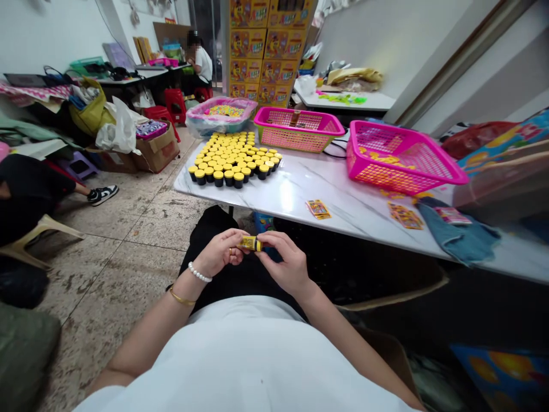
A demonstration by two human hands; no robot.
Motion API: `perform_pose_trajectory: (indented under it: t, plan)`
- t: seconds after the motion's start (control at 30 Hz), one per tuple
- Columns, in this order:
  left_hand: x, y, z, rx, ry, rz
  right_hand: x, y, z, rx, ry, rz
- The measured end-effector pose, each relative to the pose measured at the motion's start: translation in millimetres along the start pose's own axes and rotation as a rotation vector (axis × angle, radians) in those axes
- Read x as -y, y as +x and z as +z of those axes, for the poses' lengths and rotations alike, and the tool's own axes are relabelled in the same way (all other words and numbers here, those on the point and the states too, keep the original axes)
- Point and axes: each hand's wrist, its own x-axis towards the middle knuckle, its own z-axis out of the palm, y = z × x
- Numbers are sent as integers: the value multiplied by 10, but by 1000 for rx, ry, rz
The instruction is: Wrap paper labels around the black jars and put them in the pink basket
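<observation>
Holding a small yellow-and-dark jar [249, 244] just above the lap, between the left hand [226, 252] and the right hand [286, 260]. Running its long axis roughly crosswise, from the left fingers toward the right ones, and tipping slightly down at the yellow-capped end. Pinching the body narrowly in the left fingers while gripping the cap end between the right thumb and forefinger; touching with both, so favouring neither as nearer. Showing print on the wrapper, too small to read. Facing, beyond, a marbled table [287, 197] bearing close rows of upright black jars with yellow lids [238, 178], loose printed packets [318, 209], a middle pink basket [291, 139] and a right-hand pink basket [373, 171] containing yellow pieces. Rising farther back in stacked yellow cartons [246, 43], repeating a cartoon figure and reddish lettering, not legible from here.
</observation>
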Motion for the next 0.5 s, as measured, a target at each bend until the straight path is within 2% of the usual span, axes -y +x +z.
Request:
perform_pose_trajectory:
  t: [0.1,0.17,0.27,0.37,0.43,0.5]
  plan:
    - [-22,12,-9,-25,69,26,-46,-23,15,28,-4,-34]
    - [-29,21,-7,-32,130,85,-60,-42,46,22,60,74]
    - [-48,28,-2,-19,235,194,-38,-43,90,0,263,377]
    - [-78,23,-4,75,359,284,6,25,82,44,545,747]
    - [-98,13,-4,107,514,369,14,89,53,98,719,954]
    - [-115,2,-6,90,717,488,-6,136,27,148,845,1092]
